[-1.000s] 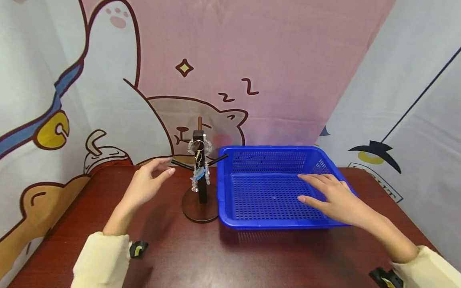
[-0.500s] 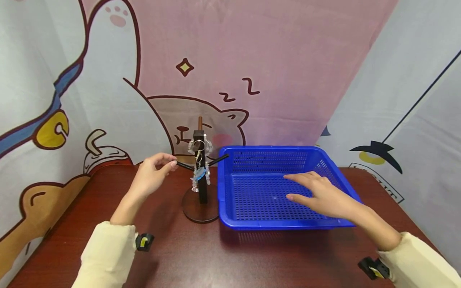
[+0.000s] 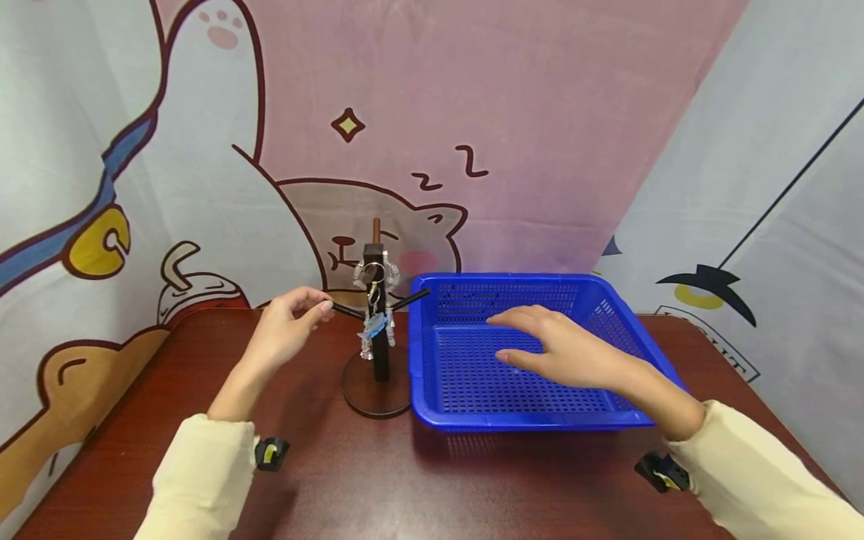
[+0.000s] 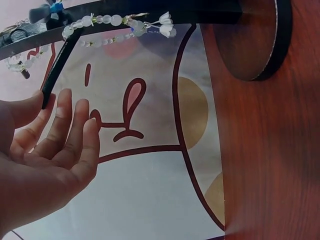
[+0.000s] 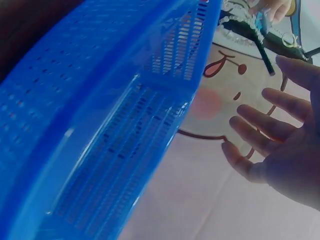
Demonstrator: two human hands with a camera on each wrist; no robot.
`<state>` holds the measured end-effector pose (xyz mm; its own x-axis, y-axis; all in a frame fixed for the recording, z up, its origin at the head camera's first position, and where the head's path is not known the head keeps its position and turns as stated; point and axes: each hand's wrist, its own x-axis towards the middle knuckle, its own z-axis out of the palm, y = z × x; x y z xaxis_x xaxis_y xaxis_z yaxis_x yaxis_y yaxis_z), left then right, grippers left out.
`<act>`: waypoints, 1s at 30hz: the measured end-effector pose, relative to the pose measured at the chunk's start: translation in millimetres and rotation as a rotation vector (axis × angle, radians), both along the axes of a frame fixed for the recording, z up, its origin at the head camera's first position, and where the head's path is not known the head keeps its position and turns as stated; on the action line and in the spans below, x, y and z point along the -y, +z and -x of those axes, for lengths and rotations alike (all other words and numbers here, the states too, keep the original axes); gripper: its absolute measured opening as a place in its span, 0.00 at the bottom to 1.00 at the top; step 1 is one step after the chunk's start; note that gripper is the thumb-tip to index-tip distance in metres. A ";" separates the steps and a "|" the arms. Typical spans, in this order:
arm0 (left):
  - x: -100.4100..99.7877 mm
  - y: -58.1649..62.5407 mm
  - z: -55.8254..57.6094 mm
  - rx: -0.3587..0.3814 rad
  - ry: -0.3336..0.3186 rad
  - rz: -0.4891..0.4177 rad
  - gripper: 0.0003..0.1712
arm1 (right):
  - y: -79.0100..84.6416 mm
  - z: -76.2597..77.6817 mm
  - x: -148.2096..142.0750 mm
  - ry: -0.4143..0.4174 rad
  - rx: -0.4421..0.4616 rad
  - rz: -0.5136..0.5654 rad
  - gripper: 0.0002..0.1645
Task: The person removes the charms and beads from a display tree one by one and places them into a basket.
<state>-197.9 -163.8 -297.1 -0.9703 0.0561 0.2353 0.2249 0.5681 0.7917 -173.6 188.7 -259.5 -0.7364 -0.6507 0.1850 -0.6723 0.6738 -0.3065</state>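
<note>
A printed cloth [image 3: 97, 247] showing a yellow bell at its left side is hanging well beyond the fingers. A cream left sleeve [image 3: 202, 480] is covering the forearm behind the left hand [image 3: 285, 330], whose thumb and forefinger are pinching the tip of the black left peg [image 3: 347, 310]; its other fingers are curving loosely beside it. Just right of those fingers, the jewelry stand [image 3: 381, 367] is standing upright on the reddish-brown bench [image 3: 371, 487], its round base [image 3: 361, 401] resting lower than the fingers. Beaded bracelets [image 4: 115, 20] with a white flower charm [image 4: 166, 27] are hanging on the stand near the pinching fingers, along with a metal ring [image 3: 382, 271] and a blue charm [image 3: 375, 325]. Farther right, the right peg [image 3: 410, 299] is slanting up between the two hands' fingers. The blue plastic basket [image 3: 513, 421] is sitting beside the stand, with the right hand [image 3: 556, 349] hovering above it; those fingers are holding nothing, lying parted with a wide thumb gap and pointing toward the stand. A cream right sleeve [image 3: 763, 480] is covering the forearm behind them.
</note>
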 end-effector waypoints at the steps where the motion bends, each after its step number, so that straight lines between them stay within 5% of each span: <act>1: 0.2 -0.1 -0.1 -0.001 -0.001 -0.001 0.12 | 1.3 1.1 3.6 0.014 -0.006 0.009 0.25; 30: 1.8 -5.1 1.6 -0.022 -0.042 -0.041 0.10 | 37.2 33.5 102.2 0.153 0.081 0.220 0.13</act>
